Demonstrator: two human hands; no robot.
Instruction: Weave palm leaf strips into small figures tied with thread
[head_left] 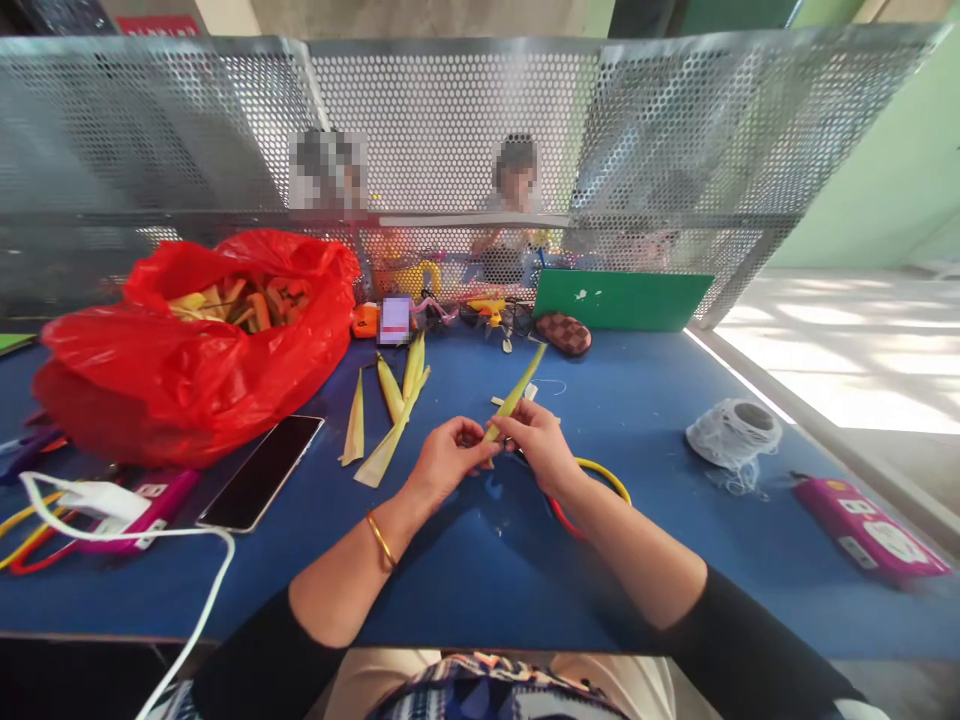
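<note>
Left grip (448,462) and right grip (537,446) hold a yellow-green leaf strip (523,386) above a blue table (465,590).

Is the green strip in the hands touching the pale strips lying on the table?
Apart. The head view shows plenty of blue table between the green strip and the pale strips to its left.

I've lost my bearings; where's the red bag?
Head view: the red bag sits at left on the table, beyond the black phone and left of the pale strips.
</note>
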